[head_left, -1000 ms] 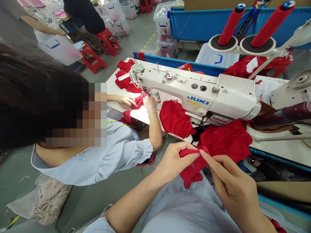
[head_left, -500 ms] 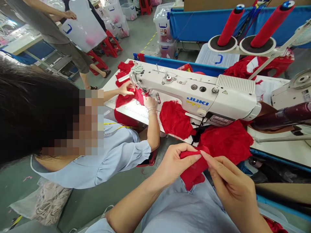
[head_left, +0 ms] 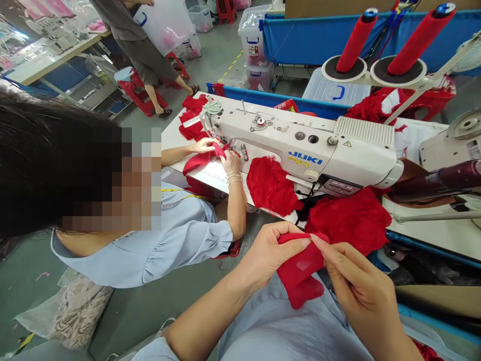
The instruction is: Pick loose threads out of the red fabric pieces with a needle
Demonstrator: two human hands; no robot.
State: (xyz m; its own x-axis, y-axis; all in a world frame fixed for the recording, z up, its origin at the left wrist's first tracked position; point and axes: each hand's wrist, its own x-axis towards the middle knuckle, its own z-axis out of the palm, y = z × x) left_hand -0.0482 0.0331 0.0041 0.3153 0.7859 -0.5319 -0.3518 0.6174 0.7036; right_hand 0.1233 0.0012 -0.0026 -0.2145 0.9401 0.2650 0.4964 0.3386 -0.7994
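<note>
A small piece of red fabric (head_left: 302, 276) hangs over my lap, pinched at its top edge by both hands. My left hand (head_left: 268, 255) is closed on its left side, thumb and fingers pressed together. My right hand (head_left: 356, 288) pinches the right side with fingertips meeting the left ones. More red fabric (head_left: 349, 215) lies just beyond my hands on the table edge.
A co-worker in a light blue shirt (head_left: 165, 240) sits at my left, both hands feeding red cloth at a white sewing machine (head_left: 300, 145). Two red thread cones (head_left: 355, 37) stand behind it. Another person carries a clear plastic bin (head_left: 165, 22) past red stools (head_left: 131, 87).
The red piece has slipped lower in my pinch and hangs longer. The co-worker's hands came together at the needle. The person with the bin walked to the right.
</note>
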